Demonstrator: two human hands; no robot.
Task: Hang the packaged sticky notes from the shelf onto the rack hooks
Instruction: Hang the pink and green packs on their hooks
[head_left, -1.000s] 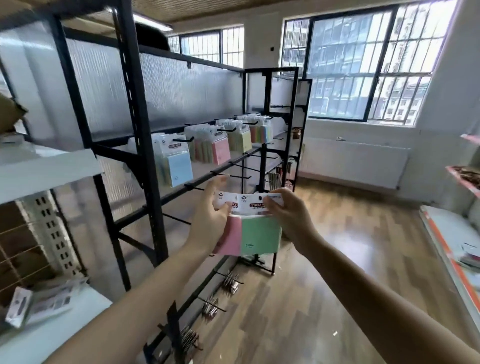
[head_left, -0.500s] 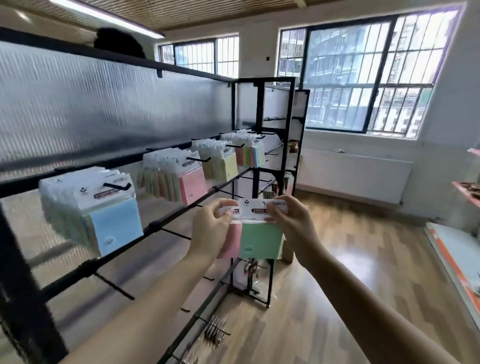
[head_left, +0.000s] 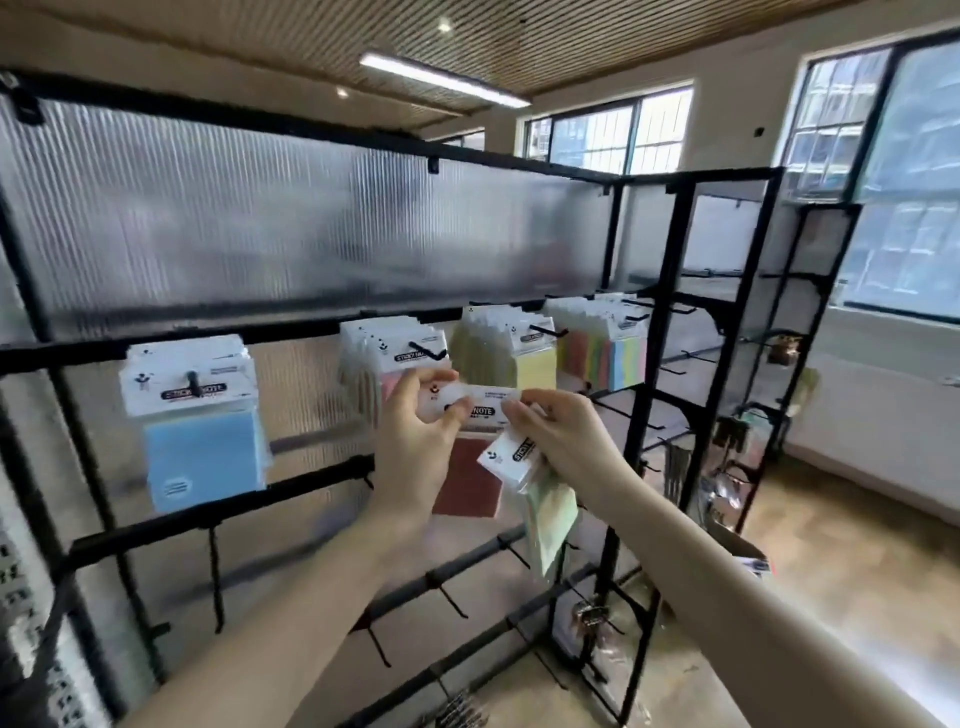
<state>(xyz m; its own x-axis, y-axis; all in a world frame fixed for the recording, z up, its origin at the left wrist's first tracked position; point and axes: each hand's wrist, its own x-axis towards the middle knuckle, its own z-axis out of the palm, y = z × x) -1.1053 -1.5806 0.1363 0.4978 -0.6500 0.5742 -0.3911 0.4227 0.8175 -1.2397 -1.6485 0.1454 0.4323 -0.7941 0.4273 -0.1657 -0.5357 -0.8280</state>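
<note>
Left grip (head_left: 415, 441) pinches pink pack (head_left: 470, 483); right grip (head_left: 561, 441) pinches pink pack header (holds green pack (head_left: 550, 512)).

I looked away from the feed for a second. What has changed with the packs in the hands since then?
The two packs, held side by side before, have been parted. The left hand now lifts the pink pack by its header toward the pink stack's hook, while the right hand keeps the green pack, now hanging tilted below. The person has stepped closer to the rack. The hung stacks stay put.

Pink sticky-note pack (head_left: 470, 480) upright before rack hook (head_left: 426, 351)
</note>
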